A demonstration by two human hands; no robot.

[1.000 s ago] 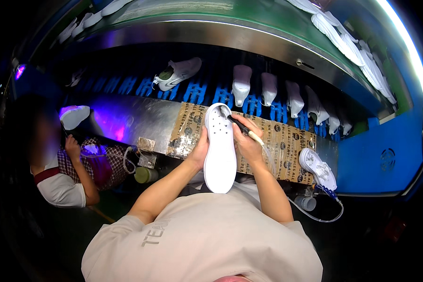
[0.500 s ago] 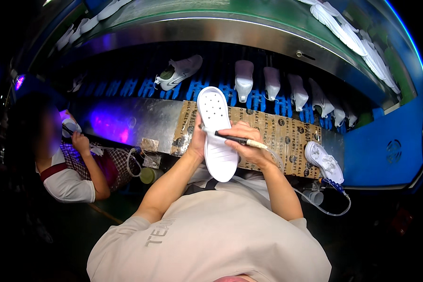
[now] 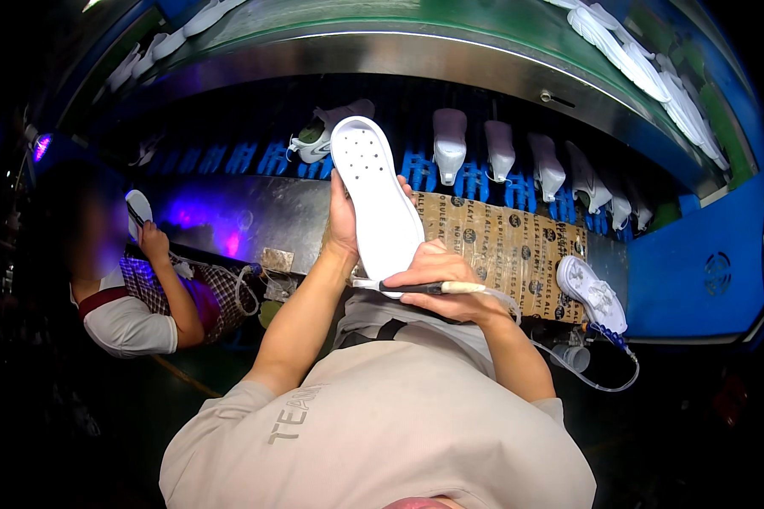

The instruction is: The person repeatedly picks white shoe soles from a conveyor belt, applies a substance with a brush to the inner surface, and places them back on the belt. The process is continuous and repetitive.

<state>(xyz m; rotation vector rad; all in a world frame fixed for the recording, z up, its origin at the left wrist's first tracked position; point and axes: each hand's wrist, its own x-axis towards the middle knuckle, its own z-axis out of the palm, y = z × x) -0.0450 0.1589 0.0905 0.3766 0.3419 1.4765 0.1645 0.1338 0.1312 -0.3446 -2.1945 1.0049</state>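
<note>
A white shoe sole point(image 3: 380, 208) stands upright before me, its inner side toward me and small holes in its far end. My left hand point(image 3: 341, 219) grips it along its left edge, with fingertips showing on the right side. My right hand point(image 3: 448, 276) is closed round a glue brush point(image 3: 418, 289) with a black handle, a pale rear part and a thin tube trailing off to the right. The brush tip points left at the sole's near end; whether it touches the rim I cannot tell.
White shoes point(image 3: 450, 148) hang on a blue rack point(image 3: 416, 170) behind the cardboard-covered bench point(image 3: 501, 246). Another sole point(image 3: 592, 293) lies at the bench's right, beside a tube and clear cup point(image 3: 574, 356). A co-worker point(image 3: 136, 288) sits at left. More soles point(image 3: 624, 64) line the upper shelf.
The sole has moved up and a little left, away from me. My right hand with the brush has moved from the sole's middle down to its near end.
</note>
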